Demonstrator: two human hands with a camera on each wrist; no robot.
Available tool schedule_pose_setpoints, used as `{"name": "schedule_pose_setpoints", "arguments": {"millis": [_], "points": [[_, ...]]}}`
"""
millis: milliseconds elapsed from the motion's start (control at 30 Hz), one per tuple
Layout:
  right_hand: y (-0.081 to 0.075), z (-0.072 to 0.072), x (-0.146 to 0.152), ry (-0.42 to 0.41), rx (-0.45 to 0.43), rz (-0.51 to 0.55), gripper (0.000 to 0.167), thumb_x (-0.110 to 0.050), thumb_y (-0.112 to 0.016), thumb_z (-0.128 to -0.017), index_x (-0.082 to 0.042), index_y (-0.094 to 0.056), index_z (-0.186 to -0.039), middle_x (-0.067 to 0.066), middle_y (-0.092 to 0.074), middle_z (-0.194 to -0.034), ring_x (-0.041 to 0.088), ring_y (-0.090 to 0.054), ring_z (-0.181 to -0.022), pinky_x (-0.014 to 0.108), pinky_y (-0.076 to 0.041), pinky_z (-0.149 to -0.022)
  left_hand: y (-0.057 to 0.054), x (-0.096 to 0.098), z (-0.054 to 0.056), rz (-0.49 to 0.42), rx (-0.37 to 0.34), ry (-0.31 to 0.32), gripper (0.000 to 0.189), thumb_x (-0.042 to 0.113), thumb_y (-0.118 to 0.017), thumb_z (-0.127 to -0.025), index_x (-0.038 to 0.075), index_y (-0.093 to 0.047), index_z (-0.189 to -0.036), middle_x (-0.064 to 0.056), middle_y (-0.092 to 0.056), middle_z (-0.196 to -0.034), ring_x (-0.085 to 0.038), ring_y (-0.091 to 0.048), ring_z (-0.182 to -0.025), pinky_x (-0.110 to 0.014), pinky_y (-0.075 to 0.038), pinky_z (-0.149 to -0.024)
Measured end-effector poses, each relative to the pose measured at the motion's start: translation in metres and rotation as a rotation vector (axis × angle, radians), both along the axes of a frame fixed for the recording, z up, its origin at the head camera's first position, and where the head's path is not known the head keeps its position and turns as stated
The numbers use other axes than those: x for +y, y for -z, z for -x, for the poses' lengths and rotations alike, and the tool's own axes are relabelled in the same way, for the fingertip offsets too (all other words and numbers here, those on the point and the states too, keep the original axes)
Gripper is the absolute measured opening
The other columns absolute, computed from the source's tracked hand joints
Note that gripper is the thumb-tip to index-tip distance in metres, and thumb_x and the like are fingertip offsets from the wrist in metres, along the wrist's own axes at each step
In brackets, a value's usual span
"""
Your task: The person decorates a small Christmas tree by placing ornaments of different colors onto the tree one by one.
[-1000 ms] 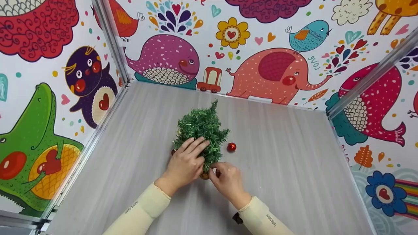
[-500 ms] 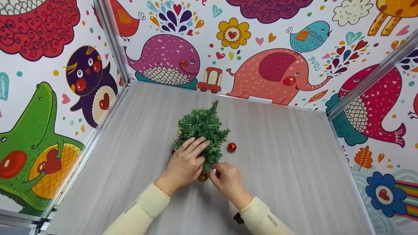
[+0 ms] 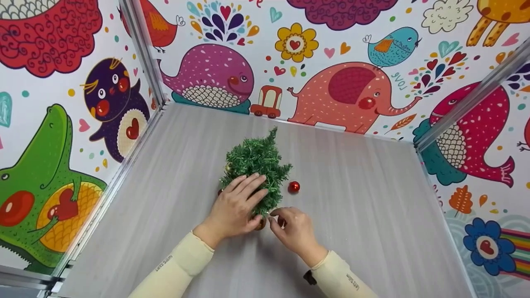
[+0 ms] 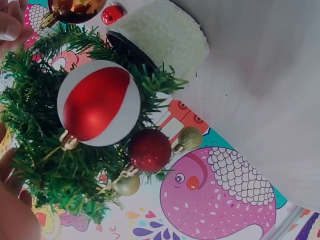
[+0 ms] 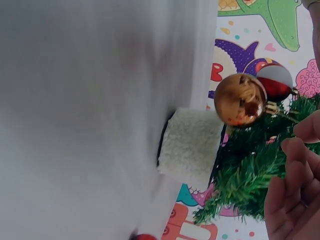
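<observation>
A small green tinsel Christmas tree [image 3: 258, 155] stands on the table, its base wrapped in white fleece [image 5: 192, 142]. My left hand [image 3: 236, 207] rests on its near side, fingers extended over the branches and thumb by a shiny gold bauble [image 5: 241, 100]. That bauble hangs low on the tree by a cord. My right hand [image 3: 294, 227] is just right of it, fingers loosely bent, thumb and index tips close to the cord with nothing visible between them. In the left wrist view, a red-and-white bauble [image 4: 97, 102], a dark red bauble [image 4: 150, 150] and small gold baubles [image 4: 190, 138] hang on the branches.
A loose red bauble [image 3: 294, 187] lies on the grey wood-grain table [image 3: 352, 198], right of the tree. Printed cartoon panels [image 3: 331, 91] in metal frames wall the table at the back and both sides.
My right hand has drawn slightly back to the right from the tree. The left thumb has spread away from its fingers, down toward the gold bauble. The tree has barely moved.
</observation>
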State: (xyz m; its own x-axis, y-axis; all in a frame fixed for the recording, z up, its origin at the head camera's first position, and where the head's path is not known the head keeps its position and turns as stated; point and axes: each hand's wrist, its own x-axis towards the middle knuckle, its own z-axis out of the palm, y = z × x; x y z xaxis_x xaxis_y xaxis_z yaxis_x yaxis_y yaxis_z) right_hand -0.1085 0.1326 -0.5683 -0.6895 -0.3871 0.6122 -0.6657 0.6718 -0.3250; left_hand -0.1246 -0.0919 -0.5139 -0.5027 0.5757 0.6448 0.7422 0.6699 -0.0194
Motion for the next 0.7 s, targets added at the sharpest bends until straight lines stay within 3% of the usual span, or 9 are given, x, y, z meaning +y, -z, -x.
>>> {"name": "schedule_pose_setpoints", "arguments": {"millis": [100, 200, 400, 700], "points": [[0.001, 0.002, 0.009, 0.026, -0.017, 0.003, 0.009, -0.014, -0.077, -0.080, -0.017, -0.073, -0.088, -0.009, -0.061, -0.069, 0.002, -0.054, -0.059, 0.022, -0.047, -0.050, 0.001, -0.001, 0.000, -0.005, -0.024, -0.020, 0.083, 0.046, -0.080, -0.070, 0.014, -0.053, -0.142, -0.013, -0.039, -0.155, -0.028, -0.035, -0.143, -0.044, -0.025, -0.116], [0.002, 0.007, 0.020, 0.060, -0.044, 0.003, 0.011, -0.014, -0.077, -0.081, -0.017, -0.073, -0.090, -0.009, -0.062, -0.073, 0.004, -0.057, -0.060, 0.023, -0.048, -0.051, 0.000, -0.002, 0.000, 0.024, -0.053, -0.055, 0.097, 0.054, -0.081, -0.069, 0.016, -0.045, -0.150, -0.012, -0.030, -0.160, -0.027, -0.028, -0.146, -0.043, -0.022, -0.117], [0.009, 0.021, 0.045, 0.147, -0.137, -0.005, 0.015, -0.013, -0.075, -0.082, -0.012, -0.073, -0.097, -0.005, -0.065, -0.082, 0.015, -0.065, -0.069, 0.028, -0.050, -0.053, -0.003, -0.003, -0.002, 0.086, -0.065, -0.089, 0.096, 0.059, -0.079, -0.070, 0.016, -0.046, -0.150, -0.011, -0.027, -0.162, -0.026, -0.022, -0.148, -0.043, -0.015, -0.119], [0.024, 0.042, 0.077, 0.277, -0.257, -0.040, 0.022, -0.014, -0.073, -0.084, -0.013, -0.071, -0.106, 0.001, -0.068, -0.090, 0.022, -0.067, -0.077, 0.038, -0.054, -0.062, -0.004, -0.003, 0.001, 0.061, -0.073, -0.106, 0.098, 0.064, -0.081, -0.066, 0.015, -0.052, -0.146, -0.013, -0.028, -0.161, -0.029, -0.022, -0.148, -0.048, -0.014, -0.119]]}}
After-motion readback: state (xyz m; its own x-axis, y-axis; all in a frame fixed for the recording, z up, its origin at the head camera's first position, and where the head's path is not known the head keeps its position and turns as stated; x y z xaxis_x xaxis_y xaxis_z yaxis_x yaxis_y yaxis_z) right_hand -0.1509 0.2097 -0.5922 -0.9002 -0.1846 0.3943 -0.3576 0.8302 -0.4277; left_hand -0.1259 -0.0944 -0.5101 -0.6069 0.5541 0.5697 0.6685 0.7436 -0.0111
